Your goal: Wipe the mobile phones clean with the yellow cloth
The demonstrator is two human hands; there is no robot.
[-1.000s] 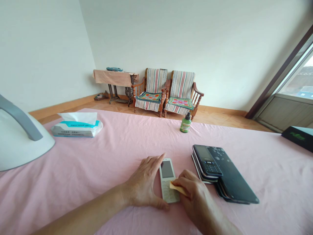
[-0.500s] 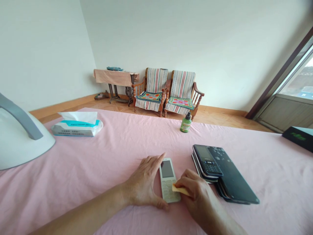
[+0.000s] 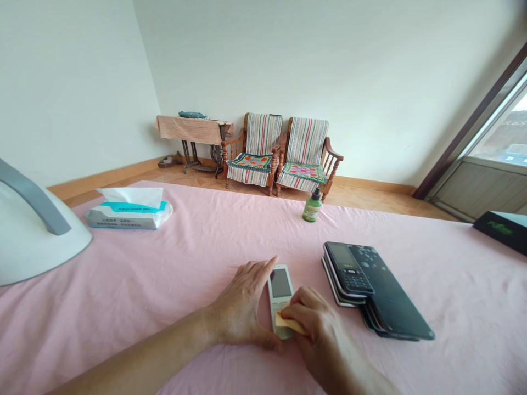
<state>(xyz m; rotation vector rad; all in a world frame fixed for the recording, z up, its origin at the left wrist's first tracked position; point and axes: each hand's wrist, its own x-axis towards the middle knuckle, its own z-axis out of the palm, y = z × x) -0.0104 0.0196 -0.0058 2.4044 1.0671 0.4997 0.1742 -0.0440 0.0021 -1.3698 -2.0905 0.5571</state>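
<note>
A white keypad phone [image 3: 280, 285] lies face up on the pink tablecloth. My left hand [image 3: 241, 307] grips it from the left, thumb at the bottom end and index finger by the top corner. My right hand [image 3: 317, 323] is closed on a small folded yellow cloth [image 3: 290, 323], which presses on the phone's keypad and covers much of it. To the right, a dark keypad phone [image 3: 349, 269] tops a stack of phones, beside and partly over another stack with a large black phone [image 3: 399, 299] on top.
A green spray bottle [image 3: 312, 207] stands toward the table's far edge. At left are a tissue pack [image 3: 129, 214] and a white appliance with a grey handle [image 3: 45, 241]. A black box [image 3: 500, 233] sits far right. Two wooden chairs [image 3: 259, 159] stand beyond the table.
My right hand has slid the yellow cloth leftward across the phone's keypad. My left hand and the phone have stayed in place.
</note>
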